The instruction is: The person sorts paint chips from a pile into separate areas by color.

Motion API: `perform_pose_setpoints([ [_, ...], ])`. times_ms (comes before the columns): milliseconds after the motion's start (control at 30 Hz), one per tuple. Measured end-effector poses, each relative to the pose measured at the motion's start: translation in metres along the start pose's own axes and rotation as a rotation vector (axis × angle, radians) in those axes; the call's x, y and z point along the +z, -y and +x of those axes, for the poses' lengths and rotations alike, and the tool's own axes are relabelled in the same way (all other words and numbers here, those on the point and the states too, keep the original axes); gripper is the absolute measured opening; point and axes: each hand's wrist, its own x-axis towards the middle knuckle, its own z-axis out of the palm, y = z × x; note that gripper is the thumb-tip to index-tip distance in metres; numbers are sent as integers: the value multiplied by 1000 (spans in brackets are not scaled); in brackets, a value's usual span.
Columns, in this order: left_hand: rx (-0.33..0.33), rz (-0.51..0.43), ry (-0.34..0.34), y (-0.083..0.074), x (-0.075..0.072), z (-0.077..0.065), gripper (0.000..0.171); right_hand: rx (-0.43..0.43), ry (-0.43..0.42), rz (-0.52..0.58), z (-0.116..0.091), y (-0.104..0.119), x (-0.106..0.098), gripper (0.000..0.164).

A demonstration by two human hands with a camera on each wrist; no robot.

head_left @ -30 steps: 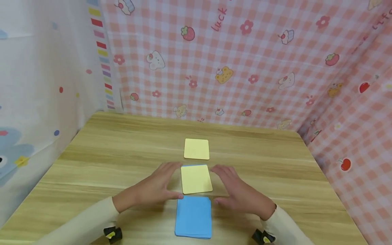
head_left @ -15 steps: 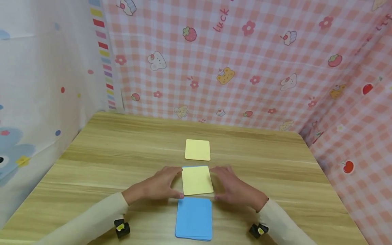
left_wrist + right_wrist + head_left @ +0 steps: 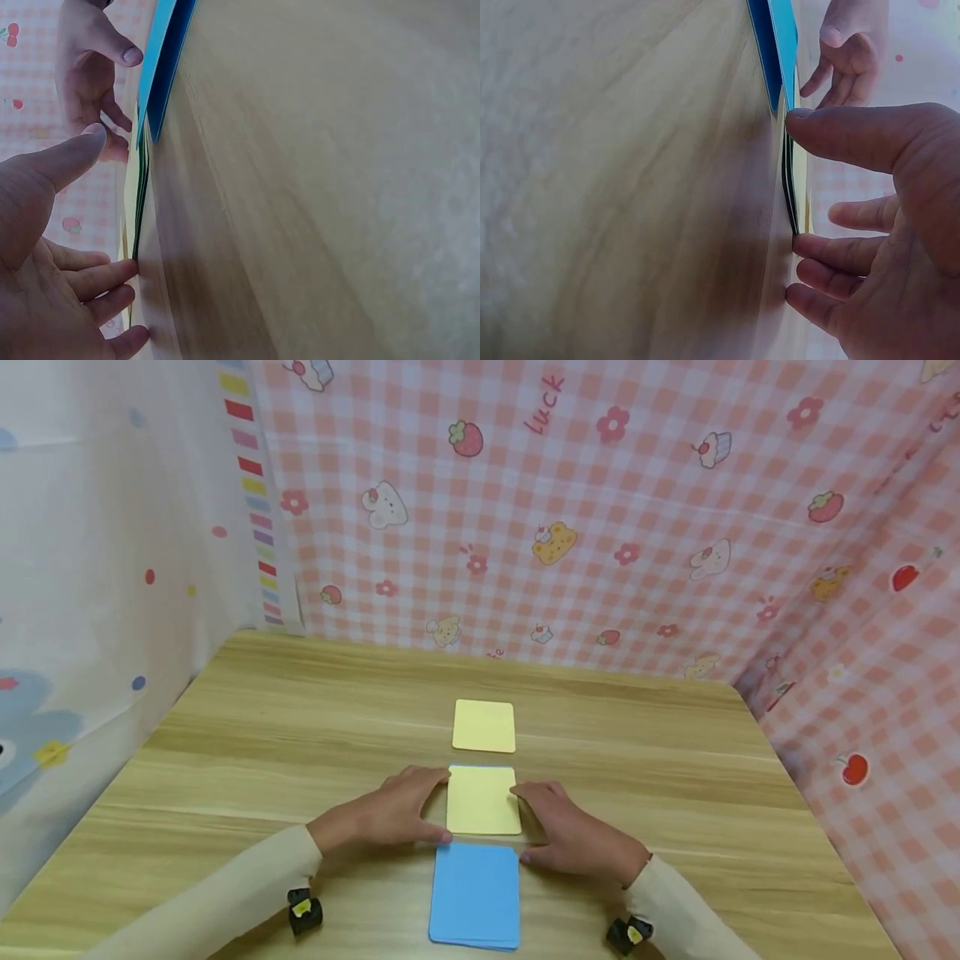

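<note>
Yellow-topped card stack [image 3: 483,802], lower centre of frame; left hand [image 3: 397,810] and right hand [image 3: 581,837] at its sides, thumbs spread wide from fingers; blue card stack [image 3: 475,895] below.

Fabric-walled booth [image 3: 862,635], pink checked cloth [image 3: 495,510], white cloth [image 3: 97,527], wood-grain table [image 3: 315,710]

Yellow-topped square stack [image 3: 483,802] between the left hand [image 3: 393,810] and the right hand [image 3: 576,833]

It lies flat, corners rounded, blue showing thinly along its far edge; both hands touch its sides. Just nearer the person lies a blue stack [image 3: 476,895], its near edge slightly uneven. Beyond, a yellow square [image 3: 483,726] lies apart.
</note>
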Motion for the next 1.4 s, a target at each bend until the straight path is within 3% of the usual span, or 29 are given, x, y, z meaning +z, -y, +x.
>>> perform_pose_setpoints([
  [167, 21, 11, -4, 3, -2, 3, 88, 37, -4, -9, 2, 3, -1, 78],
  [367, 28, 20, -10, 4, -6, 4, 85, 25, -18, -20, 4, 1, -6, 80],
  [567, 42, 91, -32, 8, -11, 10, 88, 24, -44, -29, 15, -6, -12, 80],
  [733, 54, 146, -15, 13, -9, 16, 96, 1, -21, -22, 25, -11, -12, 84],
  [1000, 83, 205, -35, 16, -3, 21, 95, 56, -6, -63, 30, -14, -11, 89],
  [1400, 70, 190, -18, 14, -3, 20, 94, 45, -27, -58, 30, -18, -8, 91],
])
